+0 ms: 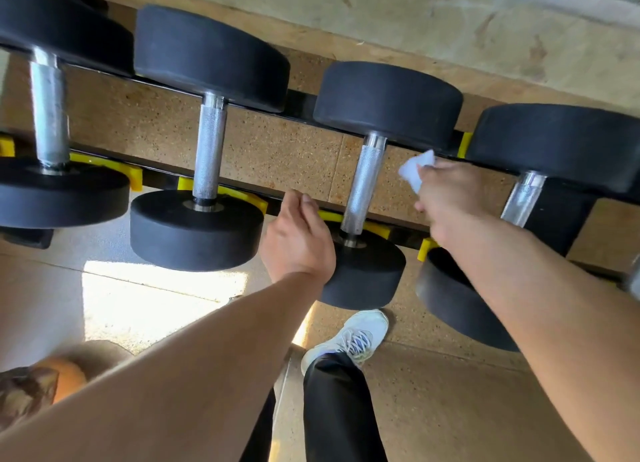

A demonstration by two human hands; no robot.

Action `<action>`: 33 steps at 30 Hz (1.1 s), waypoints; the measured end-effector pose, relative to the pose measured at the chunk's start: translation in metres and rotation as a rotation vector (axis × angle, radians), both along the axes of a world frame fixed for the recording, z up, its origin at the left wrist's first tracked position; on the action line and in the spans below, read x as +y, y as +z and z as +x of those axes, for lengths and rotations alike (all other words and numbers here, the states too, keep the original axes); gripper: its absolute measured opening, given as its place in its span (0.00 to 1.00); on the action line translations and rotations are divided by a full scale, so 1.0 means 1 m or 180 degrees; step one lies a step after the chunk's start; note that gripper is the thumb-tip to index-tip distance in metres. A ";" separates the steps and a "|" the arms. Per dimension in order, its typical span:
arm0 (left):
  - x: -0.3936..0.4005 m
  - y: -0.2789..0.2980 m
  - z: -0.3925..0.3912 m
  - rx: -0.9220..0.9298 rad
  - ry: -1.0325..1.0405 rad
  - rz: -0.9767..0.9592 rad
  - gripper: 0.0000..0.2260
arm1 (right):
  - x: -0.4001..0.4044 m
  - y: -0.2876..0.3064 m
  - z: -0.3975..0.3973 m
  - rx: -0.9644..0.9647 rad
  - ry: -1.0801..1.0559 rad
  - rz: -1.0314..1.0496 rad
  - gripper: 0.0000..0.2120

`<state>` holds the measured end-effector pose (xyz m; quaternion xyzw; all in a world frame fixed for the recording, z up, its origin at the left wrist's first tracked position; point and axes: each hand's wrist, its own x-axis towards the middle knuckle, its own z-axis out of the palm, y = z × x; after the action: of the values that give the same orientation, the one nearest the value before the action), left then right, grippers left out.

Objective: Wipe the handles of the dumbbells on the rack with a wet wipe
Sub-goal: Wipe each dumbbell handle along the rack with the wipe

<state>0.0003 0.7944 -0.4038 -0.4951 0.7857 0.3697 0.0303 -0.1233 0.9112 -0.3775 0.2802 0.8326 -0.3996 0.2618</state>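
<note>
The right hand (450, 198) pinches the wet wipe (414, 169) between two handles, touching neither; the left hand (298, 233) hangs loosely curled, grasping nothing; which handles are done cannot be told

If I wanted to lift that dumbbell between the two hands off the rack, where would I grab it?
Probably the knurled steel handle of the dumbbell, at its bare middle, coming down from above on the near side. The black end weights are too wide for fingers to wrap, and both rest in the rack's yellow cradles, leaving the bar open.

Open gaps between dumbbell handles (363, 181)
</note>
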 end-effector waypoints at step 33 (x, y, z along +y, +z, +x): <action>-0.005 0.004 -0.003 -0.0251 0.0028 0.0398 0.14 | -0.022 0.046 0.059 0.0262 0.4588 0.0504 0.11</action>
<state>-0.0031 0.7893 -0.4001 -0.5099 0.7570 0.3984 0.0905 -0.0647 0.8895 -0.3319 -0.3353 0.8460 -0.0765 0.4075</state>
